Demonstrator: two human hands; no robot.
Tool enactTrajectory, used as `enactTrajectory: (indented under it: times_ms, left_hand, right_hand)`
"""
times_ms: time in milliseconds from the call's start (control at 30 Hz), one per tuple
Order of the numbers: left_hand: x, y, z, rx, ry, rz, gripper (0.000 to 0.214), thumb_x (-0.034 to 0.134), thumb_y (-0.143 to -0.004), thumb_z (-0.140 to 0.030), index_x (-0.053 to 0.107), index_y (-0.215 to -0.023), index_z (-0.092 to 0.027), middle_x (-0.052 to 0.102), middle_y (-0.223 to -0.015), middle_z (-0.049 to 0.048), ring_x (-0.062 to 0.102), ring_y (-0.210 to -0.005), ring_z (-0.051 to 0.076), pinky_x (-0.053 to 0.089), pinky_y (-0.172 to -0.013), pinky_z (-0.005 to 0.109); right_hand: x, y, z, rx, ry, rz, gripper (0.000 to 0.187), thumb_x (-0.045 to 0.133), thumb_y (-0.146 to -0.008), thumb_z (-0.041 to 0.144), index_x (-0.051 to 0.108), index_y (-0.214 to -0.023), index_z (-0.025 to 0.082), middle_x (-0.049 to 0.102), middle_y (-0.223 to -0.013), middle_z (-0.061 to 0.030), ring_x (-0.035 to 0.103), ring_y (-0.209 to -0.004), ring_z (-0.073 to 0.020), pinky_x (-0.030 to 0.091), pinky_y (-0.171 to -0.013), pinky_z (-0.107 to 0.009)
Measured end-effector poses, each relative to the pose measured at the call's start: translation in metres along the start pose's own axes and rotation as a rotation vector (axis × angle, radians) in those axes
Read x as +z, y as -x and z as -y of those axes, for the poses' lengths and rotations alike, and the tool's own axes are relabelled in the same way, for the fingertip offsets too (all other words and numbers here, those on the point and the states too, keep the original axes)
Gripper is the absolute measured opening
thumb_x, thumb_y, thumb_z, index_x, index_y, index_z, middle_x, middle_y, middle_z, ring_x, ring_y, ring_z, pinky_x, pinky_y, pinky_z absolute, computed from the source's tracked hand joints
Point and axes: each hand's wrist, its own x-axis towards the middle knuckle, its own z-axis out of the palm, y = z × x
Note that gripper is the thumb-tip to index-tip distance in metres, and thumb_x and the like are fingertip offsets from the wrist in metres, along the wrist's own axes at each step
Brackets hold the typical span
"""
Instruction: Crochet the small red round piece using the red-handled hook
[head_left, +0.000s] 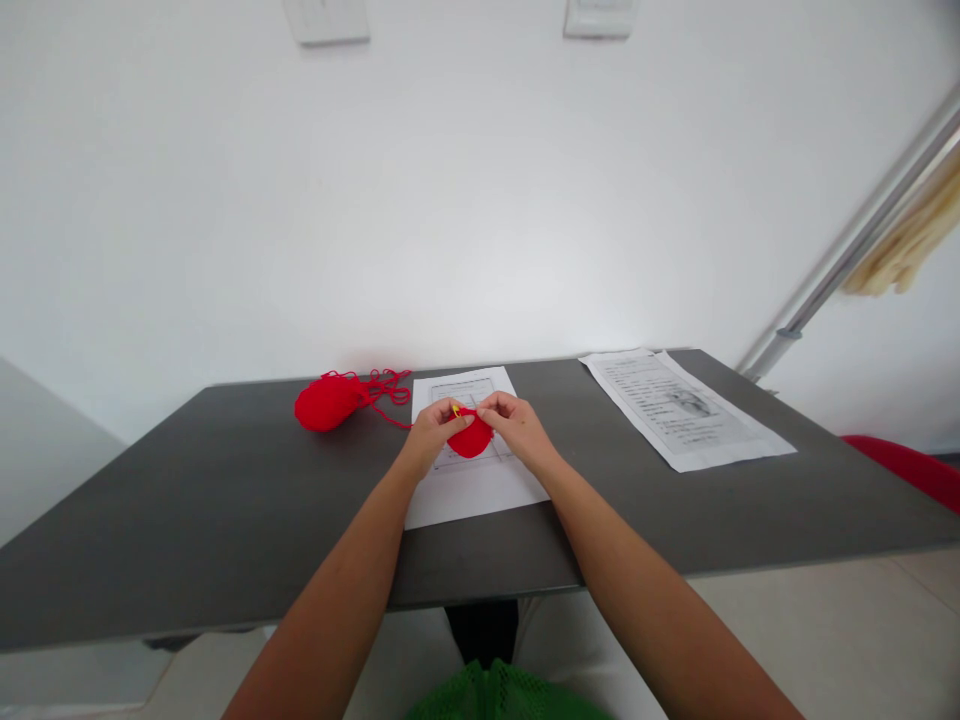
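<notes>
Between my two hands is a small red crocheted piece [470, 440], held by its upper edge above a printed sheet [472, 500]. My left hand [435, 430] pinches its left side, with a small yellow stitch marker [456, 410] at the fingertips. On the other side, my right hand [516, 422] has thumb and fingers closed on the top right edge. A thin, hook-like line shows near the right fingers, too fine to make out. Red yarn [391, 417] runs from the left hand to a red yarn ball [328, 402] on the dark table.
Printed papers [675, 410] lie overlapping at the right of the grey table [247, 500]. A white wall [465, 200] rises behind it. To the right are a slanting metal pole [847, 255], cream-coloured cloth [911, 235] and a red seat edge [907, 467].
</notes>
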Motion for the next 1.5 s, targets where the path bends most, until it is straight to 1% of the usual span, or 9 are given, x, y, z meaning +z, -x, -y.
enactTrajectory:
  times_ms: [367, 700, 933, 1133, 1233, 1367, 1500]
  left_hand:
    - [0.001, 0.002, -0.003, 0.009, -0.014, 0.013, 0.026, 0.076, -0.061, -0.034, 0.058, -0.068, -0.016, 0.059, -0.059, -0.0038, 0.051, -0.054, 0.010, 0.039, -0.056, 0.022]
    - [0.000, 0.001, -0.002, -0.010, -0.016, 0.030, 0.026, 0.075, -0.061, -0.035, 0.058, -0.069, -0.016, 0.059, -0.061, -0.0026, 0.052, -0.055, 0.010, 0.040, -0.056, 0.023]
    - [0.002, 0.002, -0.004, -0.013, -0.051, 0.011, 0.025, 0.075, -0.060, -0.033, 0.059, -0.068, -0.016, 0.058, -0.059, -0.0036, 0.051, -0.054, 0.010, 0.038, -0.055, 0.022]
    - [0.003, 0.002, -0.004, -0.046, 0.028, 0.018, 0.023, 0.075, -0.059, -0.029, 0.060, -0.069, -0.016, 0.061, -0.062, -0.0022, 0.054, -0.056, 0.011, 0.041, -0.058, 0.023]
    - [0.003, 0.002, -0.005, -0.056, 0.072, 0.021, 0.023, 0.073, -0.059, -0.028, 0.063, -0.074, -0.015, 0.063, -0.066, -0.0007, 0.057, -0.059, 0.012, 0.043, -0.060, 0.024]
    - [0.003, 0.002, -0.005, -0.064, 0.110, -0.007, 0.025, 0.069, -0.059, -0.026, 0.065, -0.082, -0.015, 0.064, -0.068, 0.0012, 0.059, -0.062, 0.013, 0.045, -0.061, 0.025]
    - [0.000, -0.002, 0.000, -0.060, 0.122, -0.093, 0.026, 0.073, -0.056, -0.024, 0.064, -0.078, -0.015, 0.066, -0.067, 0.0011, 0.060, -0.060, 0.013, 0.045, -0.060, 0.024]
  right_hand:
    - [0.000, 0.002, 0.003, 0.006, -0.010, 0.002, 0.017, 0.061, -0.069, 0.033, 0.054, -0.066, 0.018, 0.054, -0.059, 0.0037, 0.047, -0.054, -0.0104, 0.037, -0.054, -0.024]
    - [0.000, 0.000, 0.001, 0.011, 0.007, 0.002, 0.015, 0.059, -0.069, 0.032, 0.054, -0.065, 0.018, 0.051, -0.057, 0.0050, 0.045, -0.052, -0.0099, 0.034, -0.053, -0.023]
    - [0.000, 0.001, 0.003, -0.001, 0.035, -0.002, 0.012, 0.060, -0.068, 0.029, 0.055, -0.067, 0.018, 0.051, -0.057, 0.0052, 0.044, -0.053, -0.0098, 0.035, -0.054, -0.024]
    - [0.000, -0.001, -0.001, 0.013, 0.068, -0.037, 0.013, 0.059, -0.068, 0.030, 0.054, -0.064, 0.018, 0.050, -0.055, 0.0051, 0.043, -0.052, -0.0099, 0.034, -0.051, -0.023]
    - [0.000, -0.003, -0.005, 0.022, 0.076, -0.058, 0.015, 0.057, -0.069, 0.032, 0.055, -0.065, 0.018, 0.051, -0.055, 0.0042, 0.045, -0.051, -0.0104, 0.035, -0.050, -0.023]
    - [-0.001, -0.005, -0.011, 0.026, 0.097, -0.082, 0.016, 0.056, -0.072, 0.034, 0.056, -0.068, 0.019, 0.054, -0.056, 0.0029, 0.048, -0.052, -0.0114, 0.038, -0.050, -0.023]
    - [-0.003, -0.007, -0.012, 0.020, 0.161, -0.099, 0.018, 0.052, -0.075, 0.035, 0.056, -0.069, 0.019, 0.056, -0.056, 0.0020, 0.050, -0.052, -0.0121, 0.040, -0.052, -0.024]
